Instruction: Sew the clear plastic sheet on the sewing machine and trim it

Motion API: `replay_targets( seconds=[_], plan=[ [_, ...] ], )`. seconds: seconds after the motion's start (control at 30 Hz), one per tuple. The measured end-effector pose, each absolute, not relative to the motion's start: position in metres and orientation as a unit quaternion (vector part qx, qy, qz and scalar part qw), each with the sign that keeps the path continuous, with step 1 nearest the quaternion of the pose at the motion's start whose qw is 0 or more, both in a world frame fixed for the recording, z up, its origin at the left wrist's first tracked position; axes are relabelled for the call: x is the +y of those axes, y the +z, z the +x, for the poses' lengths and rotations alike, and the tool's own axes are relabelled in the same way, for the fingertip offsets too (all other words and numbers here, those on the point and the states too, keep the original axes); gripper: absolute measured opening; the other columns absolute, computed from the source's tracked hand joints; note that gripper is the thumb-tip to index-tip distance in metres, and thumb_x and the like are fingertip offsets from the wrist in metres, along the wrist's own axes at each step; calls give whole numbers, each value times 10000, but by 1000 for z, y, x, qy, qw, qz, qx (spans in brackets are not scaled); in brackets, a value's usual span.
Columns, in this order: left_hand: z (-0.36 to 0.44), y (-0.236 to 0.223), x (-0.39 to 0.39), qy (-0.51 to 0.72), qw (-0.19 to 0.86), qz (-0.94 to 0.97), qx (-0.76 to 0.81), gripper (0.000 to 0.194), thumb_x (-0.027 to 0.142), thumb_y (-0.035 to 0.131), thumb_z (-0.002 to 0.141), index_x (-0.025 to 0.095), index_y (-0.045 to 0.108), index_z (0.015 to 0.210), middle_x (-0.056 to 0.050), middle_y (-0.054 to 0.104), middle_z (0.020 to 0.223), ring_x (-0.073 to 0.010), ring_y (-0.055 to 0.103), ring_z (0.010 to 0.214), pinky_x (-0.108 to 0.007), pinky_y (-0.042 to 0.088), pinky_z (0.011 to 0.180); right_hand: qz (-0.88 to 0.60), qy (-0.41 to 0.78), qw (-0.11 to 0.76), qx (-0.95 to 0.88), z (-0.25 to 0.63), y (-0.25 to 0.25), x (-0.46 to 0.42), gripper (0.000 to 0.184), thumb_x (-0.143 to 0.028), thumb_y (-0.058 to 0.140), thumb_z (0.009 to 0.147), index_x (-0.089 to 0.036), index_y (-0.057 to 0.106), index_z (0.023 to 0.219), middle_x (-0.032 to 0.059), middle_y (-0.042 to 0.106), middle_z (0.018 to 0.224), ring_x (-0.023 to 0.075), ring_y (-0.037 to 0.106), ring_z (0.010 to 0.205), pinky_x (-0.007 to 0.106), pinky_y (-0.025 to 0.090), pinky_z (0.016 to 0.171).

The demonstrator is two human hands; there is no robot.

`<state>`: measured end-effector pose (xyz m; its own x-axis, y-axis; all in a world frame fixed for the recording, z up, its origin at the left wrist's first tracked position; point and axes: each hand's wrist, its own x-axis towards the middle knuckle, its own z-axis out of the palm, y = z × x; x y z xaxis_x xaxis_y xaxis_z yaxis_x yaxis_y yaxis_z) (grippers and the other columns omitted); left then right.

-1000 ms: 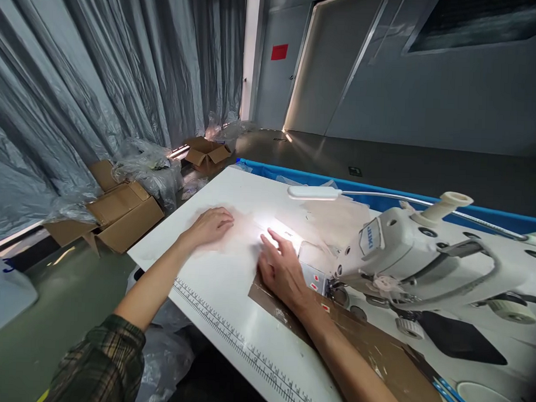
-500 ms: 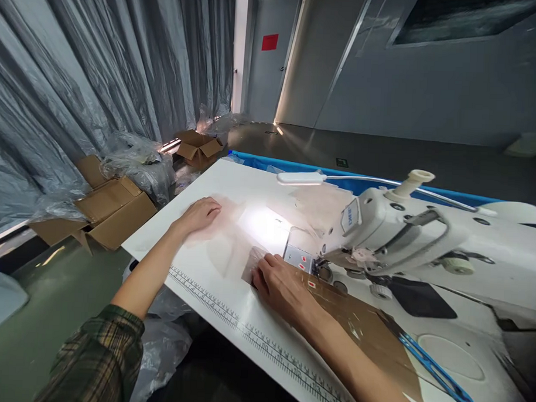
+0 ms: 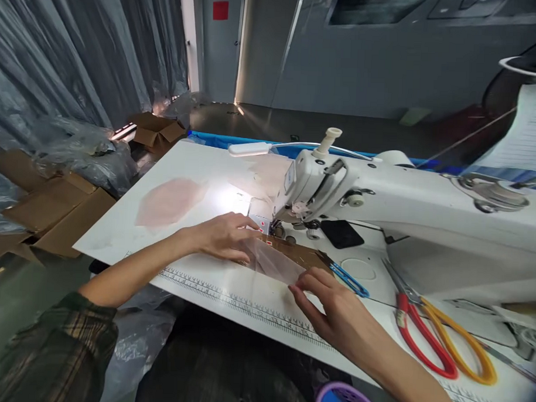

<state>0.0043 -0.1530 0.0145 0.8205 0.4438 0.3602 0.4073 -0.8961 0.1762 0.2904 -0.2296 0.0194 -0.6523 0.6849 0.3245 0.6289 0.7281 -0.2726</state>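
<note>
A small sheer pale fabric piece (image 3: 277,264) lies on the white table in front of the sewing machine's needle area (image 3: 276,227). My left hand (image 3: 227,235) rests on its left end with the fingers curled down onto it. My right hand (image 3: 334,306) pinches its right edge between thumb and fingers. The white sewing machine (image 3: 382,199) stands just behind, with its lamp (image 3: 250,149) lighting the table. A brown cardboard sheet (image 3: 305,256) lies under the fabric. Another pinkish sheer piece (image 3: 169,200) lies flat farther left, with no hand on it.
Red and yellow scissors (image 3: 439,342) and a blue clip (image 3: 348,280) lie to the right. A printed ruler (image 3: 238,299) runs along the table's (image 3: 117,231) front edge. Cardboard boxes (image 3: 52,208) and plastic sheeting are on the floor at left. A purple bin rim (image 3: 344,400) shows below.
The view has swung right. My left hand left the pinkish piece and came over to the needle area. My right hand moved back toward the table's front edge; both now hold a small sheer piece.
</note>
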Motion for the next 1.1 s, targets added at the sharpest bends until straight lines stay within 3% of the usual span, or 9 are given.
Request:
replay_targets(
  seconds=[0.17,0.27,0.37,0.53,0.73,0.83,0.93,1.0,1.1],
  plan=[
    [34,8,-141,122,126,955,241,201,228,637,903,192,704,1089,-113,666,1113,-231,646,1016,-349,525,870,-398,69,224,-887,291,12,-225,207,-370,497,950,-195,589,1015,107,621,961,231,622,852,355,522,720],
    [39,10,-140,144,209,934,250,180,179,579,929,197,746,993,-92,693,1077,-199,664,988,-316,529,877,-405,54,251,-878,288,0,-215,626,-514,637,838,-199,476,1354,180,560,1242,337,541,1120,488,493,900],
    [43,19,-149,176,342,890,244,157,202,625,908,197,762,985,-71,727,1031,-174,684,956,-275,539,869,-413,76,251,-872,283,-12,-205,920,-611,717,725,-172,391,1465,216,494,1365,389,477,1219,559,450,971],
    [40,29,-171,157,512,796,282,170,271,651,889,208,770,993,-55,748,1029,-165,696,928,-241,548,791,-405,291,206,-842,287,-3,-199,380,-546,637,832,-243,750,1032,135,629,1255,336,576,1164,503,473,977],
    [41,28,-183,167,616,690,341,380,467,530,953,128,700,977,-115,730,1007,-153,703,747,-243,548,613,-436,608,245,-617,306,26,-193,447,-632,658,772,-194,742,749,99,726,864,238,676,785,347,555,687],
    [47,23,-176,207,524,703,434,344,397,400,1006,144,608,901,-91,710,999,-141,693,694,-248,546,584,-506,610,285,-540,304,22,-179,489,-680,726,644,-195,685,696,52,686,673,173,608,566,305,522,569],
    [46,13,-162,179,267,811,488,266,290,395,990,152,579,857,-80,680,898,-188,666,763,-322,562,661,-566,506,316,-569,296,14,-165,504,-690,698,637,-201,591,576,-8,569,489,100,436,405,245,395,441],
    [40,7,-154,179,121,856,469,216,237,400,966,138,587,921,-131,657,1007,-237,644,891,-385,567,724,-579,456,326,-592,292,10,-159,508,-692,675,640,-210,552,542,-37,469,403,89,348,377,237,295,397],
    [27,4,-149,221,66,887,399,236,214,390,950,138,613,956,-163,640,1093,-233,629,938,-407,571,772,-588,426,323,-608,292,9,-155,529,-716,654,628,-212,533,518,-43,407,372,91,314,378,242,219,389]
  ],
)
